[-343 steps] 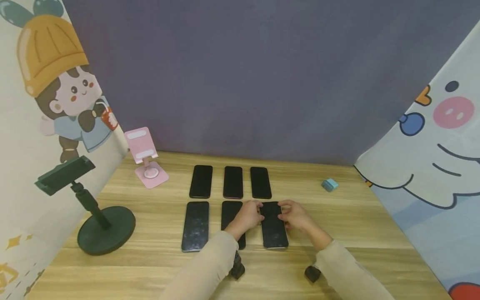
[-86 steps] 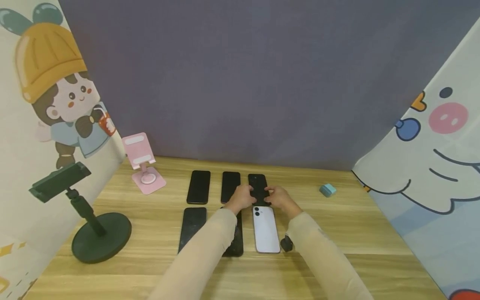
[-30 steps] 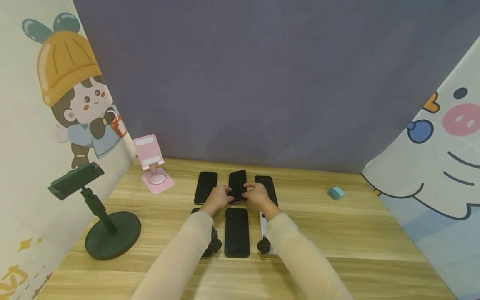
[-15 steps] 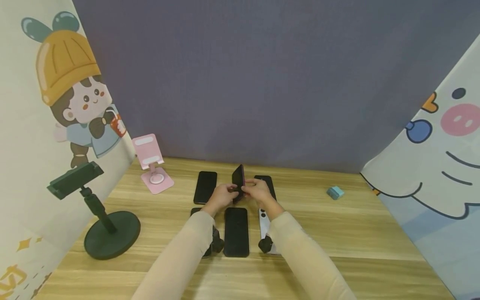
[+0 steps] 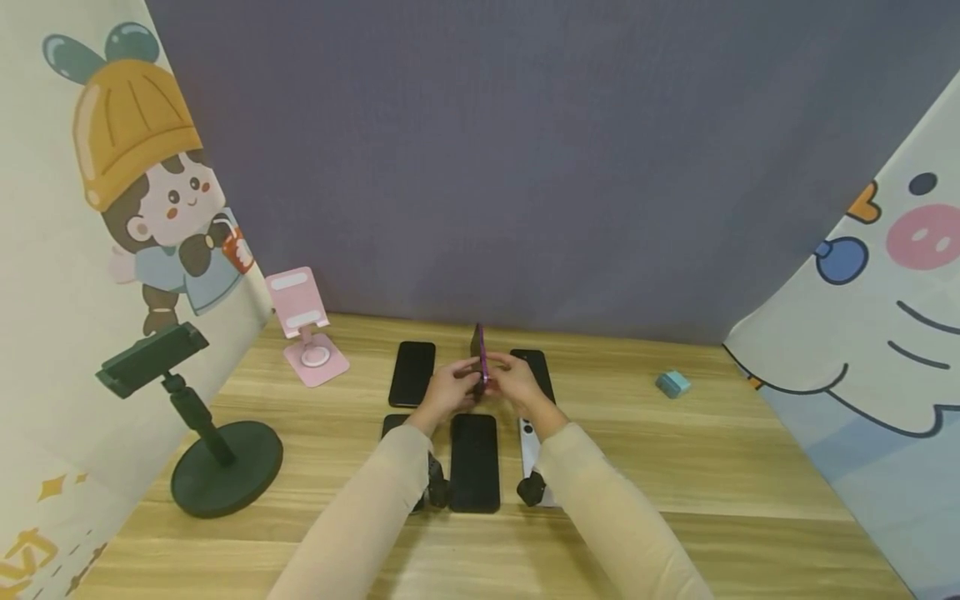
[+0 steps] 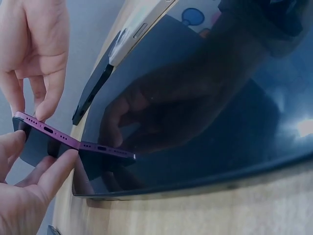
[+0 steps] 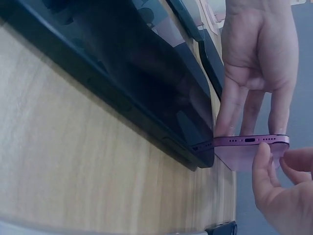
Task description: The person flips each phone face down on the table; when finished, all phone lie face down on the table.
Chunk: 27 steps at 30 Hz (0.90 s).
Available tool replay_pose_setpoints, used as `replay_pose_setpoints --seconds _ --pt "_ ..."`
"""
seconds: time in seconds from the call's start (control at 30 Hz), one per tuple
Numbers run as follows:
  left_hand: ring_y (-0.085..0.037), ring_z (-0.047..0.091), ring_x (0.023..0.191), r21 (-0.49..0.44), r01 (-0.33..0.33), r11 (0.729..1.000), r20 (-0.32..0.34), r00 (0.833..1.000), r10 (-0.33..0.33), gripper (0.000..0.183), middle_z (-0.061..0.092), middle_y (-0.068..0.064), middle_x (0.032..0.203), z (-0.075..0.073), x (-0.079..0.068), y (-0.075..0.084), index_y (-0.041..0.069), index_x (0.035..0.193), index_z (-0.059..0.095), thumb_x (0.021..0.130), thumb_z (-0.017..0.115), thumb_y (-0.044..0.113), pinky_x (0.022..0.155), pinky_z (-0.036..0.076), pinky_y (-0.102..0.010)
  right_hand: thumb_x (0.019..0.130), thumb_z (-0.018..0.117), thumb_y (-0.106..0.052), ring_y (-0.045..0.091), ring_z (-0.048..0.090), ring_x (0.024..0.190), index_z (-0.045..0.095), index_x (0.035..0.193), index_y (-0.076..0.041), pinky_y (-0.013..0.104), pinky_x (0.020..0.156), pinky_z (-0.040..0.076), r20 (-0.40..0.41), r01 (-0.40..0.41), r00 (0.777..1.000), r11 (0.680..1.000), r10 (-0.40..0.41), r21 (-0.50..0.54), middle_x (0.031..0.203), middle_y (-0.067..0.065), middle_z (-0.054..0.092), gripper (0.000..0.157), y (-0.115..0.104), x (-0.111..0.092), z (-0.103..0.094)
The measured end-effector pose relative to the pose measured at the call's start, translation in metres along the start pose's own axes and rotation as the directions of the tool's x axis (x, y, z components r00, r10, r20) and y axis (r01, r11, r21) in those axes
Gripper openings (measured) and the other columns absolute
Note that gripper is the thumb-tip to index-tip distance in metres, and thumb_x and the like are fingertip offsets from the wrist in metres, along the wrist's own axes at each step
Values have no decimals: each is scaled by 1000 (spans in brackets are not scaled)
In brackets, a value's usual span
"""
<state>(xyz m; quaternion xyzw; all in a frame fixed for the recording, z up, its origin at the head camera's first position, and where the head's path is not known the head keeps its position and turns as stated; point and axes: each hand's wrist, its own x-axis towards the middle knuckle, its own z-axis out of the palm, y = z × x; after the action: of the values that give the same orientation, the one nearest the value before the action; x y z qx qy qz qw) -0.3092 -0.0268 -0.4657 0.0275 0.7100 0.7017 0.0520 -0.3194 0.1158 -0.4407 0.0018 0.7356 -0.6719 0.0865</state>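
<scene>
My left hand [image 5: 452,388] and right hand [image 5: 517,385] together hold a smartphone [image 5: 482,354] with a purple frame, tilted up on its edge over the middle of the back row. In the left wrist view, the fingers of my left hand [image 6: 24,205] are on its dark screen side. Fingertips of my right hand [image 7: 288,200] touch its purple back in the right wrist view. Just in front lies a black phone [image 5: 474,467], screen up. A black phone [image 5: 534,371] and a white phone [image 5: 529,446] lie back up to the right, partly behind my right hand and sleeve.
Another black phone [image 5: 412,373] lies at the back left; a further phone [image 5: 393,423] is mostly under my left sleeve. A pink phone stand [image 5: 313,367] and a dark green stand [image 5: 225,475] stand left. A small teal block [image 5: 672,384] is on the right. A grey curtain hangs behind.
Earlier, the front right and then back right phones went from screen up to back up. The purple-framed phone, flat before, has been lifted and turned upright on its edge in both hands.
</scene>
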Motion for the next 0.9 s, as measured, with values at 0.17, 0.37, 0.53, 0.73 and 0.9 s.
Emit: replay_pose_setpoints --seconds 0.17,0.37,0.53,0.73,0.9 --pt "-37 66 96 -10 9 1000 -5 1000 -9 37 60 -26 120 0 1 -1 0 135 55 99 57 8 75 57 -40 98 48 7 17 63 74 52 136 3 35 77 56 2 12 1000 1000 -12 -3 105 23 64 39 1 0 1" --pt "-35 69 87 -20 1 1000 -33 999 -2 39 64 -22 111 -3 3 -2 2 134 57 98 61 16 72 58 -39 97 52 6 24 66 84 52 136 5 43 86 53 35 37 999 998 -36 -41 107 25 64 39 4 -1 3" --pt "-30 69 87 42 -40 998 -48 998 42 42 67 -17 106 -6 5 1 4 134 58 94 66 16 75 57 -38 96 55 1 31 65 96 51 136 4 41 84 54 60 17 998 986 -7 -164 116 26 62 41 8 -2 3" --pt "-27 69 90 249 -107 963 -68 990 127 39 69 -18 105 -13 8 8 1 128 63 88 63 4 74 56 -33 90 58 5 29 66 89 53 133 7 34 78 55 60 31 998 968 -17 -250 107 22 65 44 13 1 3" --pt "-23 67 89 456 -84 886 -79 988 134 38 70 -15 104 -22 12 10 1 121 67 83 65 3 73 54 -32 84 63 3 28 63 91 58 129 5 35 79 53 18 56 998 913 -53 -405 105 21 66 46 15 3 5"
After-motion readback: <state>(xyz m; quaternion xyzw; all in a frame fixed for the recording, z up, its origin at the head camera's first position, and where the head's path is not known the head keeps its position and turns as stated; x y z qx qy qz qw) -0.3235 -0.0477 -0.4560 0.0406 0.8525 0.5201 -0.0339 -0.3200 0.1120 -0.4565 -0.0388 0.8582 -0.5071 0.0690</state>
